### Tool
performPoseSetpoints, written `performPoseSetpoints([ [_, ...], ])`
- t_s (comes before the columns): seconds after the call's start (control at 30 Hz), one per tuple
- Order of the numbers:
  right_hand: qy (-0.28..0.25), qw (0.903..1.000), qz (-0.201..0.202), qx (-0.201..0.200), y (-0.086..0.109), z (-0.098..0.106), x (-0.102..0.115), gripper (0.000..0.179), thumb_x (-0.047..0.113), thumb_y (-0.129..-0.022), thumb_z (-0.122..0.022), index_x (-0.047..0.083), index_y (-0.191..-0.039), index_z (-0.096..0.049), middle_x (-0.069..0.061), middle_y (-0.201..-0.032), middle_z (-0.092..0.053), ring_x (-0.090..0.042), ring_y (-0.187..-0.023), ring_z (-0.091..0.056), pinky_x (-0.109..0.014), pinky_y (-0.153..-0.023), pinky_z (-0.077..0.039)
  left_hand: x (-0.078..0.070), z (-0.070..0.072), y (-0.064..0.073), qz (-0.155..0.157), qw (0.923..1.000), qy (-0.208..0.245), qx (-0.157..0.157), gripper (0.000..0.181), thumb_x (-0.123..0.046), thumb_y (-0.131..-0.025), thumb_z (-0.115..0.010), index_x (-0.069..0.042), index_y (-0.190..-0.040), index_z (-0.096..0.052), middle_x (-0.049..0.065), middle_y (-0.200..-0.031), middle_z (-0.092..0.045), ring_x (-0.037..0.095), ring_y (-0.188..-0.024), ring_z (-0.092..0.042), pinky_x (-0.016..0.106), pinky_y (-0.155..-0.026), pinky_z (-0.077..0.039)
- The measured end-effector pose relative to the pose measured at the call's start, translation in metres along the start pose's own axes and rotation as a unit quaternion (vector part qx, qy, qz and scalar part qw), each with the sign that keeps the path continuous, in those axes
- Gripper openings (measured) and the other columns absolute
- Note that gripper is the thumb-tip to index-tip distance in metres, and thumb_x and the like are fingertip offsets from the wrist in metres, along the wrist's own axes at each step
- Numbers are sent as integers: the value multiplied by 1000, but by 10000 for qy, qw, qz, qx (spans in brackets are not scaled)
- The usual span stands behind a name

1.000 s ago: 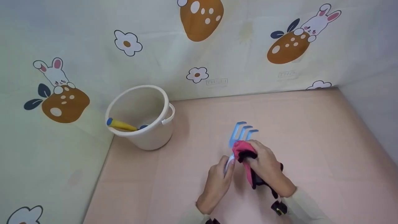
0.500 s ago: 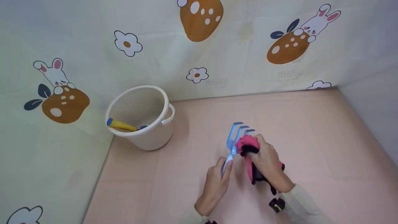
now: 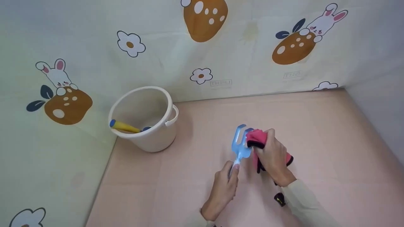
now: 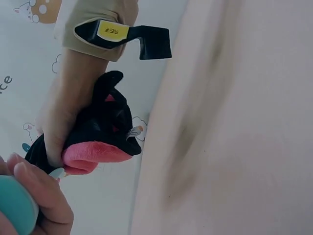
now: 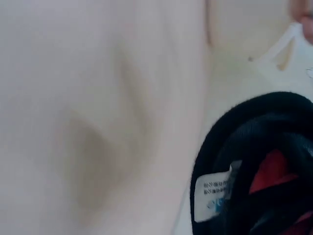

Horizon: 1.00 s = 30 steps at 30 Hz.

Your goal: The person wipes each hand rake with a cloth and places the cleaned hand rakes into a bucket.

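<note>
In the head view my left hand grips the pale handle of a blue hand rake, its tines pointing away from me. The handle's rounded teal end shows between the fingers in the left wrist view. My right hand holds a bunched pink-and-black cloth against the rake's right side, covering the right tine. Folded pink pile and black fabric hang from that hand in the left wrist view. A black-bound edge with a white label fills the lower right of the right wrist view.
A white bucket stands at the back left, its small side handle facing right. Inside leans a tool with a yellow handle and blue end. Patterned sheeting rises behind the pinkish work surface.
My right hand has moved up and slightly right with the cloth, from the rake's neck to its tines. The rake's neck and more of its head now show. My left hand keeps its grip.
</note>
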State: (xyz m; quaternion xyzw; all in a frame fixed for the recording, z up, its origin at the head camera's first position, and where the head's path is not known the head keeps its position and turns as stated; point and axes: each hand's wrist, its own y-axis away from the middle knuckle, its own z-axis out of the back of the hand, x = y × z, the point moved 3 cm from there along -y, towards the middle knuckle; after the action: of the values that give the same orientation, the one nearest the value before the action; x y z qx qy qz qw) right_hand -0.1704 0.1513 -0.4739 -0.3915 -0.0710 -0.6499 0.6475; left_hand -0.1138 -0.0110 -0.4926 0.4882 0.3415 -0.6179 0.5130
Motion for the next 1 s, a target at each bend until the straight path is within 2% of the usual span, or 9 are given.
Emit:
performPoseSetpoints([
  [0.13, 487, 9974, 476, -236, 3, -2, -4, 36, 13, -80, -72, -2, -102, -46, -16, -73, -56, -27, -58, -57, -43, -60, -54, 2, -2, 0, 249, 9992, 261, 157, 29, -35, -101, -37, -11, -90, -49, -7, -53, -43, 2, -36, -39, 15, -33, -32],
  [0.23, 817, 9917, 900, -432, 6, -2, -6, 37, 12, -78, -74, -2, -102, -48, -17, -75, -57, -28, -59, -58, -43, -62, -55, 4, -2, 0, 351, 9985, 347, 247, 29, -33, -101, -36, -10, -89, -49, -6, -53, -44, 3, -35, -38, 16, -33, -31],
  [0.4, 827, 9832, 1419, -801, 7, 2, -9, 41, 7, -74, -77, -3, -102, -49, -18, -79, -59, -29, -62, -60, -45, -65, -55, 5, 1, -1, 317, 9986, 258, 342, 29, -34, -101, -35, -11, -90, -49, -5, -55, -45, 3, -36, -39, 16, -34, -32],
  [0.53, 464, 9865, 1252, -945, 4, 12, -9, 37, 2, -76, -73, -5, -102, -48, -21, -81, -60, -32, -63, -60, -46, -65, -55, 5, 5, -1, 263, 9990, 85, 352, 30, -35, -101, -36, -10, -91, -50, -4, -55, -46, 4, -36, -40, 16, -34, -33],
  [0.67, -172, 9907, 773, -1110, -4, 27, -11, 34, 1, -80, -68, -8, -105, -46, -23, -84, -60, -33, -65, -59, -46, -64, -54, 8, 12, -1, 281, 9991, -124, 292, 30, -35, -100, -38, -9, -90, -51, -6, -55, -46, 3, -36, -40, 16, -34, -33],
  [0.77, -827, 9908, 568, -908, -7, 34, -11, 34, -1, -81, -66, -8, -107, -46, -22, -89, -61, -29, -72, -59, -26, -71, -54, 10, 15, -1, 305, 9991, -119, 255, 30, -35, -100, -40, -9, -92, -52, -6, -56, -46, 4, -38, -40, 16, -35, -34],
  [0.87, -1388, 9874, 680, -352, -5, 33, -8, 33, -7, -78, -66, -5, -107, -51, -19, -96, -63, -21, -81, -58, -7, -77, -43, 8, 18, -2, 259, 9994, -64, 236, 30, -35, -100, -41, -8, -93, -53, -6, -57, -46, 4, -39, -41, 15, -36, -34],
  [0.9, -1498, 9857, 754, -155, -3, 32, -7, 34, -9, -76, -66, -4, -107, -53, -16, -97, -63, -18, -82, -56, -4, -77, -39, 8, 18, -3, 249, 9995, -48, 209, 30, -35, -99, -41, -9, -93, -53, -6, -57, -46, 4, -39, -41, 15, -36, -35],
  [1.0, -1654, 9802, 1046, 318, 4, 28, -2, 36, -13, -73, -65, 0, -105, -58, -10, -96, -64, -12, -84, -55, -9, -77, -41, 5, 21, -4, 148, 9998, -38, 133, 29, -34, -99, -42, -8, -93, -53, -6, -57, -46, 4, -39, -40, 16, -36, -35],
])
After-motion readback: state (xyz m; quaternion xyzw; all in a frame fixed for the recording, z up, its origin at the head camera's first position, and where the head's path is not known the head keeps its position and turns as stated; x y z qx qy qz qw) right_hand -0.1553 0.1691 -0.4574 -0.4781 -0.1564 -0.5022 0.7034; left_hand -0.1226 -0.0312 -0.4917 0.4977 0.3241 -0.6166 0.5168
